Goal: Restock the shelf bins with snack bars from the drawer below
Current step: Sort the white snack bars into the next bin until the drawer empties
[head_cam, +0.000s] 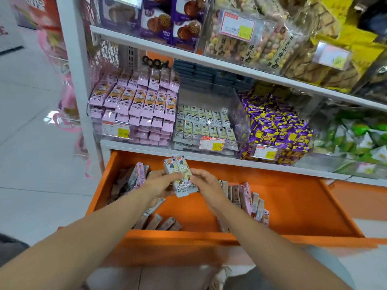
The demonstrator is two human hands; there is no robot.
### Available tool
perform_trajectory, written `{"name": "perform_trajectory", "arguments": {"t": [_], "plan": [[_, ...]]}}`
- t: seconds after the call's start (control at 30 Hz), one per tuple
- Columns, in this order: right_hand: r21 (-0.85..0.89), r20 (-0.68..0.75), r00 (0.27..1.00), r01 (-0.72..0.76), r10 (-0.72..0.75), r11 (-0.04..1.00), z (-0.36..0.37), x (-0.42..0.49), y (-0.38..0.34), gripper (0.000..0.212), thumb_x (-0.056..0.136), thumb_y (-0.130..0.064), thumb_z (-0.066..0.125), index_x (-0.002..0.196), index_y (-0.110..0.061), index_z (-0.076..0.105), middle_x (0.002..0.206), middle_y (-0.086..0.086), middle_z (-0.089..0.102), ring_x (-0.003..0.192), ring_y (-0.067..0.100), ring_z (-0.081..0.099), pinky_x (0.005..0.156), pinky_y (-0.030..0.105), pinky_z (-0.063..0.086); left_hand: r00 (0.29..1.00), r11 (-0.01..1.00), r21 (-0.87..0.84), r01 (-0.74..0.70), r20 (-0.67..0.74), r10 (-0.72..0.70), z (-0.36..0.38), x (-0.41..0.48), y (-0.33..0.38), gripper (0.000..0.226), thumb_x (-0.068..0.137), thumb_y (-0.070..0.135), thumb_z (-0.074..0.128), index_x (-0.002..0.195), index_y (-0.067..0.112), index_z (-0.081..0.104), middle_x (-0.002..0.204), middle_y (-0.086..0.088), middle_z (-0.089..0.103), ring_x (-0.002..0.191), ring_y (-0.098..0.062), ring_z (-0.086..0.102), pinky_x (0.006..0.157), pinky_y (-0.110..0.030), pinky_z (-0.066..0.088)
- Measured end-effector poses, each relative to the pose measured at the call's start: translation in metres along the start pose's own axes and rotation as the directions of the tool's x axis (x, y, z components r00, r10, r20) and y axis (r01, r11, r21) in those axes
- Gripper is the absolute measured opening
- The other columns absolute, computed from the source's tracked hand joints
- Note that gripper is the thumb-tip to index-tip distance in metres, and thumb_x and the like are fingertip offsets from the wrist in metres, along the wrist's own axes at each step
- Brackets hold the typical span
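Note:
Both hands hold a small bunch of pale yellow-grey snack bars [180, 174] upright above the open orange drawer [289, 197]. My left hand [161, 181] grips the bunch from the left and my right hand [204, 181] pinches it from the right. More bars lie in the drawer: pink and brown ones at the left [136, 178], a row at the right [249, 197]. On the shelf above, a clear bin [206, 126] holds matching pale bars and is partly filled. To its left, the pink-bar bin [136, 105] is stacked high.
A bin of purple-and-yellow packets [276, 130] sits right of the pale-bar bin, with green packets [360, 139] further right. The white shelf edge [209, 158] runs just above the drawer. Upper shelves carry biscuits and cookies. Pale floor tiles [31, 164] lie to the left.

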State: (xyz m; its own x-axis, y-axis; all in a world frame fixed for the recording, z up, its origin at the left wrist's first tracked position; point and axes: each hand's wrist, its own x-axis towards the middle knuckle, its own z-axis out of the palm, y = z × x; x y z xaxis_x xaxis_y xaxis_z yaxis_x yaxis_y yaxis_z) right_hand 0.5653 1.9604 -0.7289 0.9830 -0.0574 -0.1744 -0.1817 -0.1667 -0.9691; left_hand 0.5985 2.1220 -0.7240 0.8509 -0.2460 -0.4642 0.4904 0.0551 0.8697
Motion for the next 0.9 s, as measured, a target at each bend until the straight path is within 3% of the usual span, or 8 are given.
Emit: {"name": "perform_trajectory", "arguments": {"t": [0.17,0.33,0.43,0.6,0.67,0.73,0.8,0.9], "plan": [[-0.109,-0.005,0.993,0.114,-0.115,0.987,-0.008,-0.016,-0.020,0.028,0.094,-0.011,0.061,0.121,-0.018,0.058,0.110,-0.001,0.062,0.102,0.011,0.058,0.078,0.012,0.048,0.999,0.996,-0.084,0.004,-0.036,-0.007,0.016,-0.007,0.015,0.019,0.084,0.011,0.075,0.099,0.003,0.066,0.080,-0.009,0.074,0.061,-0.015,0.070,0.049,-0.025,0.055],[-0.278,0.007,0.974,0.218,-0.225,0.936,-0.004,-0.026,-0.024,0.056,0.081,-0.032,0.078,0.128,-0.031,0.048,0.128,-0.008,0.049,0.115,-0.002,0.047,0.095,0.016,0.041,0.998,0.993,-0.119,0.022,-0.059,-0.029,0.028,-0.006,0.027,0.032,0.079,0.013,0.080,0.105,-0.001,0.066,0.089,-0.016,0.075,0.075,-0.026,0.072,0.070,-0.042,0.061],[-0.394,-0.067,0.944,0.272,-0.323,0.878,-0.002,-0.026,-0.027,0.071,0.076,-0.037,0.082,0.133,-0.025,0.043,0.129,-0.006,0.044,0.123,0.008,0.041,0.103,0.024,0.036,0.999,0.987,-0.157,0.029,-0.037,-0.035,0.037,-0.007,0.037,0.039,0.075,0.014,0.083,0.107,-0.001,0.066,0.089,-0.017,0.075,0.085,-0.032,0.073,0.084,-0.051,0.058],[-0.479,-0.187,0.903,0.259,-0.386,0.839,-0.009,-0.017,-0.047,0.063,0.081,-0.032,0.074,0.136,-0.021,0.046,0.124,-0.011,0.046,0.119,0.005,0.042,0.097,0.017,0.032,0.999,0.990,-0.135,-0.024,0.043,0.030,0.044,-0.010,0.059,0.030,0.083,0.028,0.076,0.097,0.004,0.065,0.057,-0.001,0.066,0.057,-0.018,0.063,0.075,-0.040,0.060],[-0.472,-0.235,0.897,0.231,-0.374,0.851,-0.013,-0.013,-0.056,0.058,0.084,-0.027,0.072,0.136,-0.020,0.048,0.125,-0.012,0.048,0.116,0.002,0.042,0.094,0.014,0.031,0.992,0.991,-0.118,-0.061,0.105,0.074,0.042,-0.009,0.068,0.034,0.091,0.035,0.067,0.100,0.002,0.065,0.069,-0.005,0.070,0.069,-0.019,0.067,0.081,-0.042,0.060],[-0.435,-0.276,0.889,0.224,-0.366,0.872,-0.018,-0.006,-0.066,0.054,0.085,-0.021,0.071,0.135,-0.020,0.049,0.124,-0.012,0.049,0.113,0.001,0.043,0.088,0.006,0.031,0.977,0.977,0.058,-0.206,0.071,0.202,0.037,-0.006,0.074,0.036,0.096,0.037,0.058,0.104,0.003,0.064,0.090,-0.009,0.071,0.083,-0.022,0.067,0.086,-0.042,0.057],[-0.389,-0.315,0.879,0.223,-0.357,0.894,-0.021,0.004,-0.078,0.052,0.085,-0.018,0.070,0.133,-0.018,0.050,0.122,-0.011,0.051,0.112,0.003,0.046,0.083,0.001,0.032,0.856,0.733,0.499,-0.462,0.033,0.516,0.025,-0.001,0.076,0.027,0.097,0.033,0.055,0.106,0.010,0.064,0.101,-0.003,0.065,0.092,-0.018,0.060,0.086,-0.033,0.049],[-0.365,-0.364,0.867,0.203,-0.340,0.909,-0.022,0.025,-0.097,0.052,0.085,-0.017,0.070,0.133,-0.013,0.051,0.123,-0.006,0.054,0.115,0.008,0.050,0.089,0.014,0.040,0.447,0.167,0.840,-0.516,0.098,0.889,-0.004,0.006,0.080,0.023,0.092,0.027,0.056,0.112,0.017,0.062,0.114,-0.001,0.057,0.109,-0.020,0.048,0.092,-0.034,0.037]]}}
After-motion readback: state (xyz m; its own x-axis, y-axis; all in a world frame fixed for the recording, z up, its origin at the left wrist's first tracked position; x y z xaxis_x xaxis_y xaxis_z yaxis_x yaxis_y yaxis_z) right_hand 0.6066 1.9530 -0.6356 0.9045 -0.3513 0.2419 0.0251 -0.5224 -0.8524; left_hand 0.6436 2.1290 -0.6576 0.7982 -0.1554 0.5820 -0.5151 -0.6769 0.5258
